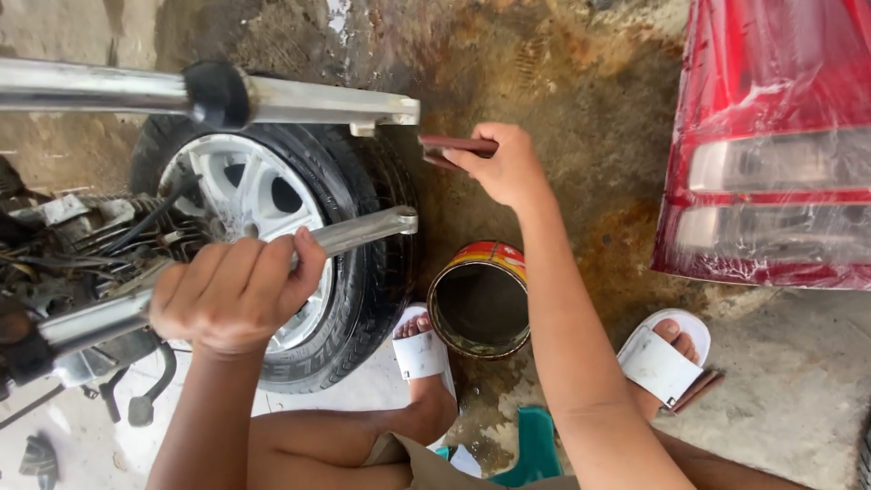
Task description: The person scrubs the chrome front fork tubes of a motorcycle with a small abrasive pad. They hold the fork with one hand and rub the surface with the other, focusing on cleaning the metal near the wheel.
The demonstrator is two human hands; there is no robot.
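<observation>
The left hand (238, 292) wraps its grip around the lower fork tube (358, 232), a smooth silvery metal bar whose long axis runs from the lower left up to the right, its lugged end pointing right over the black ribbed tyre (363, 272). A second fork tube (318, 100) lies nearly level above. The right hand (508, 163) pinches a thin, flat, dark reddish strip (454, 147), pointing left toward the upper tube's end. An open, stained tin can (478, 299) stands on the rusty concrete floor (599, 136).
</observation>
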